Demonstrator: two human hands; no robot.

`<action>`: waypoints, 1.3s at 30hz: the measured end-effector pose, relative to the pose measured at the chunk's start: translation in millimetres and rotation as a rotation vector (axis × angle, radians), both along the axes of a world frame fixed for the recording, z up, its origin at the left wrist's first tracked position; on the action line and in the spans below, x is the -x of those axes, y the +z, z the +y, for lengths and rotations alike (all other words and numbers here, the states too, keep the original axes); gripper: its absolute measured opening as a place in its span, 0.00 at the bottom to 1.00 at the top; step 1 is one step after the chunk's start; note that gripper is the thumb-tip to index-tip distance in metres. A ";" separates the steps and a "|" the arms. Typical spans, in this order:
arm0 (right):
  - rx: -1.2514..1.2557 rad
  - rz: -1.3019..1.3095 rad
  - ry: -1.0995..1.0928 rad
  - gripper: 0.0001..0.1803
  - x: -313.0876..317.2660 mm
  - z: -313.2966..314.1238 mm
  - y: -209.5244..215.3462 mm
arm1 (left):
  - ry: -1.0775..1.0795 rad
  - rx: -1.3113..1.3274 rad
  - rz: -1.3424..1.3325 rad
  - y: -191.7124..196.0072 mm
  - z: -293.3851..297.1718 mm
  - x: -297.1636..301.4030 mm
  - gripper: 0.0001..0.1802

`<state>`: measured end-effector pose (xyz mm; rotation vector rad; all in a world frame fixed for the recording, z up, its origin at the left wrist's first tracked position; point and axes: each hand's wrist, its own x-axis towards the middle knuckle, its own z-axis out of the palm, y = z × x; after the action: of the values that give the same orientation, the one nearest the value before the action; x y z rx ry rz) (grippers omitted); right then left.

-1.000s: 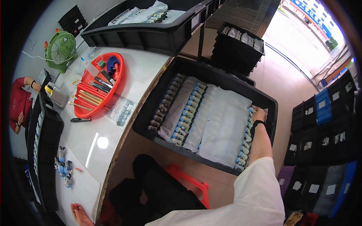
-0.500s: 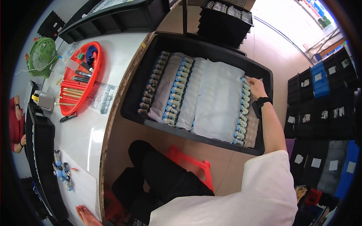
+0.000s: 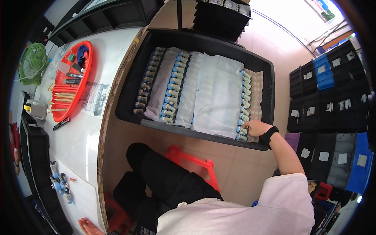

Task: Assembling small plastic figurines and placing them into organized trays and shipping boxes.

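My right hand [image 3: 256, 128], with a black band on its wrist, reaches into a large black crate [image 3: 180, 129]. Its fingers are pinched on a small figurine [image 3: 243, 124] at the near end of the rightmost row. The row of pale green and blue figurines runs along the right of a white translucent sheet [image 3: 217, 94]. Two more rows, blue-capped figurines [image 3: 172, 87] and darker figurines [image 3: 148, 80], stand further left between sheets. My left hand [image 3: 89, 227] lies on the white table, fingers stretched out and holding nothing. A few loose blue and white figurines [image 3: 60, 184] lie beyond it.
On the white table [image 3: 78, 145] sits a red tray [image 3: 89, 64] with brushes and markers. A green fan [image 3: 33, 62] stands behind it. A red stool [image 3: 209, 176] is below the crate. Stacked black and blue bins [image 3: 323, 74] line the right; more black crates [image 3: 217, 23] stand behind.
My right hand has moved from the far end of the rightmost figurine row to its near end. The whole view has shifted slightly. My left hand stays on the table.
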<state>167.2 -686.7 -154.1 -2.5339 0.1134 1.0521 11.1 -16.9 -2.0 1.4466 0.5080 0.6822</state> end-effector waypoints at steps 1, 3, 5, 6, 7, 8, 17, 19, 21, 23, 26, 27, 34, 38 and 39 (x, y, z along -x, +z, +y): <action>-0.012 -0.027 0.051 0.21 0.7 -2.4 -2.4 | -0.006 -0.015 0.009 -0.5 0.6 0.0 0.11; -0.021 -0.055 0.105 0.21 1.7 -2.1 -2.8 | -0.008 -0.027 0.018 -0.4 -0.4 0.3 0.11; 0.116 -0.182 0.179 0.21 3.6 2.9 -2.4 | 0.019 -0.048 0.025 0.6 -5.1 -1.1 0.10; 0.116 -0.182 0.182 0.21 3.7 3.2 -2.4 | 0.022 -0.047 0.026 2.7 -8.7 -3.2 0.10; 0.109 -0.200 0.155 0.20 4.1 2.7 -2.9 | 0.011 -0.045 0.013 4.9 -13.1 -6.2 0.10; 0.102 -0.218 0.127 0.19 4.5 2.6 -3.8 | 0.000 -0.043 0.001 6.0 -14.8 -6.7 0.10; 0.178 -0.057 -0.016 0.12 -9.4 10.6 1.5 | 0.058 -0.052 0.026 0.6 -3.9 -2.0 0.10; 0.228 -0.046 0.040 0.12 -14.9 18.8 4.2 | 0.050 -0.049 0.019 1.6 -4.5 -2.0 0.10; 0.279 -0.035 0.096 0.13 -16.6 24.1 2.7 | 0.043 -0.046 0.011 1.7 -5.3 -2.1 0.11; 0.366 -0.116 0.235 0.13 -15.5 25.5 -4.5 | 0.048 -0.043 0.006 0.5 -6.3 -2.5 0.11; 0.298 -0.058 0.234 0.14 -21.3 15.2 -6.4 | 0.090 -0.076 0.037 0.0 -9.8 -3.8 0.12; 0.297 -0.059 0.235 0.14 -22.6 15.5 -3.8 | 0.091 -0.077 0.036 0.8 -11.0 -4.3 0.12; 0.345 -0.111 0.206 0.15 -27.9 19.5 55.4 | 0.291 -0.499 0.162 27.1 -70.5 -37.9 0.11; -0.287 -0.247 0.017 0.15 -33.9 82.4 120.7 | -0.192 -0.235 0.123 13.0 -104.5 -52.3 0.18; -0.406 -0.210 0.041 0.14 -32.8 107.7 135.6 | -0.463 -0.141 0.145 12.4 -133.2 -65.4 0.19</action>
<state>200.0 -579.0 -18.5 -2.2616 -0.1921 0.7278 76.5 -150.1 10.4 1.6796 0.2227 0.2483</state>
